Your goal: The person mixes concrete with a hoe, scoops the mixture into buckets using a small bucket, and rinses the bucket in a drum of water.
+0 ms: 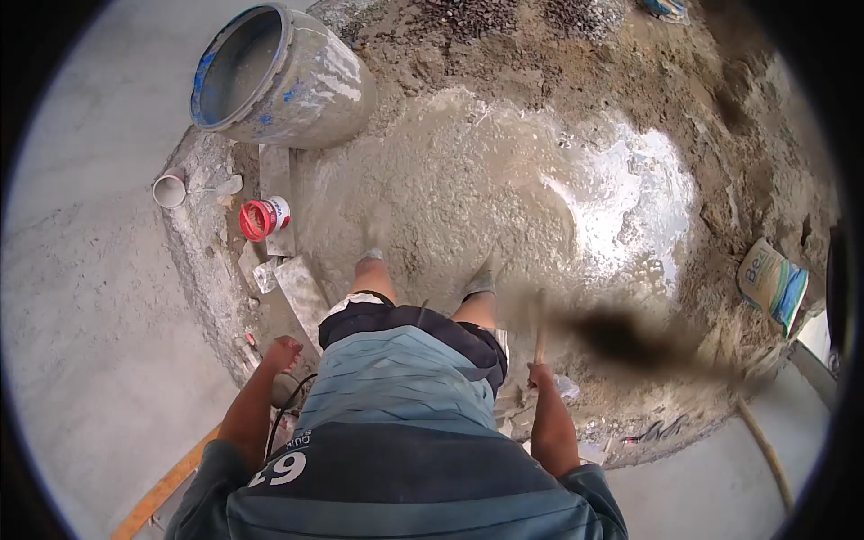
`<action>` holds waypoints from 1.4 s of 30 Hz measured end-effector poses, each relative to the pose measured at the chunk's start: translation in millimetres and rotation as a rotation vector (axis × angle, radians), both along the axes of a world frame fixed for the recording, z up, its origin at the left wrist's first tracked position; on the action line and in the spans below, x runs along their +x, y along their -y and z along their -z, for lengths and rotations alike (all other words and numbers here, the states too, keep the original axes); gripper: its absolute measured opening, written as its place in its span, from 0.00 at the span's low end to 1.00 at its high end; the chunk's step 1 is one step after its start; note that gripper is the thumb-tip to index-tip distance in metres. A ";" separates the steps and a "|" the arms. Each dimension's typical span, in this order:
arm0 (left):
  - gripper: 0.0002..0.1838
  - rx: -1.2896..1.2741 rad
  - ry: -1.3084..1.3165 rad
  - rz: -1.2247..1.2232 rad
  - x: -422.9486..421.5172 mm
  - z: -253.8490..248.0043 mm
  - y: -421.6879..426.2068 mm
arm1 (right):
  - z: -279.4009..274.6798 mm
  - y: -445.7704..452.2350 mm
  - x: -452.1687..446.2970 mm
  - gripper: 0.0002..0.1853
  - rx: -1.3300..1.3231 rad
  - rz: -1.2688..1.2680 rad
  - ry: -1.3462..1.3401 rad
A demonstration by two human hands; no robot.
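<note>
Wet grey mortar (432, 198) spreads over the ground around my feet. My right hand (541, 375) is wrapped round a thin wooden handle (541, 333) that stands upward from the fist; a dark smear on the lens blurs the area beside its far end. To the left of my body hangs my left hand (284, 354), its fingers curled in, near a board at the edge of the mortar. Whether anything is inside those fingers is too small to tell.
A large mortar-stained barrel (315, 85) stands at the upper left. Below it are a red and white tub (263, 219) and a pipe end (169, 190). Wooden boards (302, 292) edge the mortar. A cement bag (771, 283) lies at the right, and gravel (468, 16) at the top.
</note>
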State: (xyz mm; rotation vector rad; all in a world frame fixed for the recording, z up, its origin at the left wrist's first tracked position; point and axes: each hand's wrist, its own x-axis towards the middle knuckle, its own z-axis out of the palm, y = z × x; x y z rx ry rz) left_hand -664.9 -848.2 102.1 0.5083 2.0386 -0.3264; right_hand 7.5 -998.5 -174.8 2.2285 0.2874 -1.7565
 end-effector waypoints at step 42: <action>0.10 0.563 -0.205 -0.496 -254.2 146.8 96.5 | -280.3 -674.4 -726.5 0.37 1.847 -1.489 0.399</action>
